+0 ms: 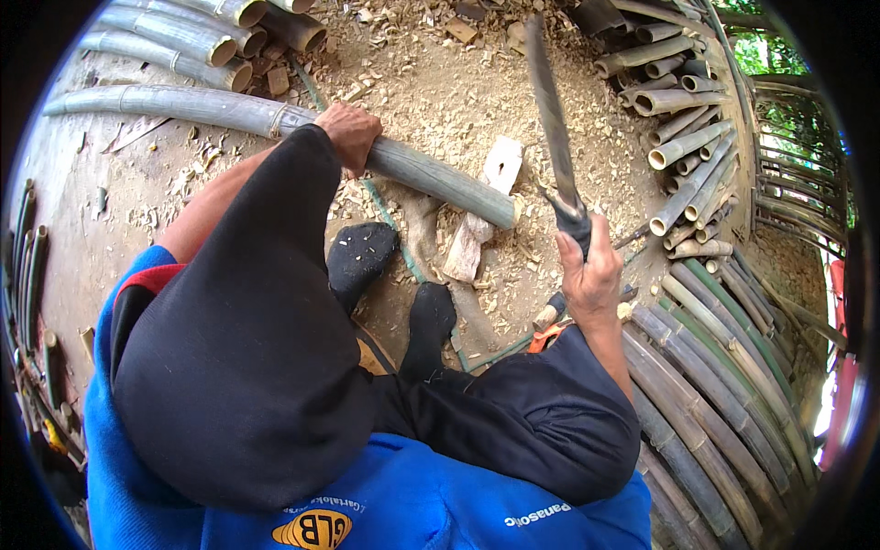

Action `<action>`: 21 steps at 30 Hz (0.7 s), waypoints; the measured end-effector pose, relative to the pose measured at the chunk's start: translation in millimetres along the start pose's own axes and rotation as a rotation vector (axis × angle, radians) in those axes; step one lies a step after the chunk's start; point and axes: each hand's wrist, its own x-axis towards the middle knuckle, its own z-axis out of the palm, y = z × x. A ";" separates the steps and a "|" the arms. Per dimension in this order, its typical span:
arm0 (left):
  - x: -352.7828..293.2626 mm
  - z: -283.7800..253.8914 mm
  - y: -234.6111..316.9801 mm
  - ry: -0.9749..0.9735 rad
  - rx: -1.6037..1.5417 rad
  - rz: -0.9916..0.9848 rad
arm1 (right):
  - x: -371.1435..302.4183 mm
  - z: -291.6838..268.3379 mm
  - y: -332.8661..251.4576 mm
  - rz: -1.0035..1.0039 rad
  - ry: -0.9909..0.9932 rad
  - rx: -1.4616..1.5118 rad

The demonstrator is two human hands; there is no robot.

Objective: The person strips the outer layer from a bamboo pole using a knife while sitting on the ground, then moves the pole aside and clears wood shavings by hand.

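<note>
My left hand is wrapped over a long grey-green bamboo pole, which slants from the upper left down to the middle. Near its right end the pole lies across a pale, notched wooden block on the ground. My right hand grips the dark handle of a machete. Its long blade points up and away, to the right of the pole's cut end and apart from it. My feet, in black socks, rest just below the pole.
Wood chips and shavings cover the ground. Cut bamboo tubes are piled at the far right, and long bamboo poles lie at the near right. More bamboo lies at the far left. Another tool lies near my right knee.
</note>
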 end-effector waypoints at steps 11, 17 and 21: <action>-12.3 14.1 9.0 0.282 -0.013 -0.033 | 12.6 2.4 -13.7 0.090 -0.180 -0.242; 0.9 -13.6 6.2 0.283 0.023 -0.020 | -20.3 40.1 66.9 0.212 -0.238 -0.445; -11.1 29.6 28.7 0.191 -0.015 -0.076 | -35.9 42.3 63.7 0.320 -0.391 -0.440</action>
